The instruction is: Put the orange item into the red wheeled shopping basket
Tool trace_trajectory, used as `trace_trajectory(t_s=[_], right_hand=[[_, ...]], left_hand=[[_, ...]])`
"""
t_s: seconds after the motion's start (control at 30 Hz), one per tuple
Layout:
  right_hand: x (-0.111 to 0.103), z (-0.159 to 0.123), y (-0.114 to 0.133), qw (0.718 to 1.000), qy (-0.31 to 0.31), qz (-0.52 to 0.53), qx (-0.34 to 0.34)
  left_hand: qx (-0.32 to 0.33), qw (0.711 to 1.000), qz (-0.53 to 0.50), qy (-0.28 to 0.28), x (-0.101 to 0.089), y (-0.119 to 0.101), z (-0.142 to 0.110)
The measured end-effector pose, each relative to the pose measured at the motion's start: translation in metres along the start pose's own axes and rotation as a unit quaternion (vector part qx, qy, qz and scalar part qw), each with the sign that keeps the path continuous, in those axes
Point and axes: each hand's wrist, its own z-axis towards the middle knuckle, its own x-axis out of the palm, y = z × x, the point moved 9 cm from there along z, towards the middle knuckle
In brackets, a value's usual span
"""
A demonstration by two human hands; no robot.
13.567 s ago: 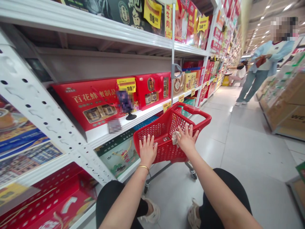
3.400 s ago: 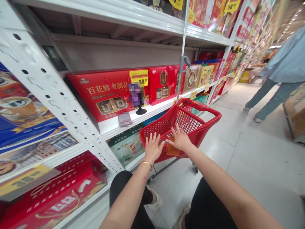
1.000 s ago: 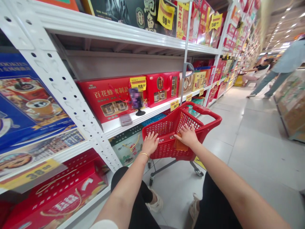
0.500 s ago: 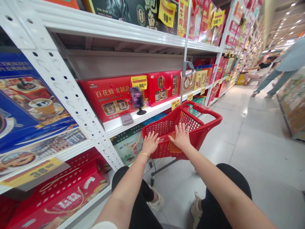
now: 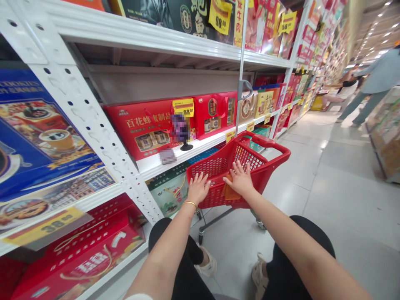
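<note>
A red plastic shopping cart [image 5: 265,171] stands in front of my knees, close against the shelf. My left hand [image 5: 198,187] lies over the left part of its near rim, fingers spread, a thin gold bracelet on the wrist. Further right along the same side, my right hand [image 5: 241,179] is stretched out with its fingers apart. Below that palm shows an orange-brown piece [image 5: 231,192], perhaps cloth; whether the hand touches it I cannot tell. Neither hand is wrapped round anything.
A white metal shelf [image 5: 175,37] with red gift boxes [image 5: 140,129] runs along the left. On its ledge a small round-based stand [image 5: 186,146] carries a blurred-out object. A person in light blue [image 5: 371,79] stands up the aisle, near a display [image 5: 386,133] at the right.
My right hand has shifted slightly to the right, still spread. The cart has hardly moved. Up the aisle, the person in light blue appears a little further right.
</note>
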Motion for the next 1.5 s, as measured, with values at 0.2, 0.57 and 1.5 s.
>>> trace_trajectory(t_s=[0.2, 0.57, 1.5], right_hand=[[0.0, -0.004, -0.012, 0.999, -0.007, -0.018, 0.026], [-0.006, 0.01, -0.041, 1.0, -0.002, -0.018, 0.007], [0.033, 0.034, 0.0, 0.995, 0.04, 0.062, -0.072]], left_hand=[[-0.004, 1.0, -0.006, -0.016, -0.001, -0.003, 0.001], [-0.012, 1.0, -0.006, -0.009, 0.001, 0.0, 0.001], [-0.052, 0.998, -0.02, 0.003, 0.016, -0.004, 0.015]])
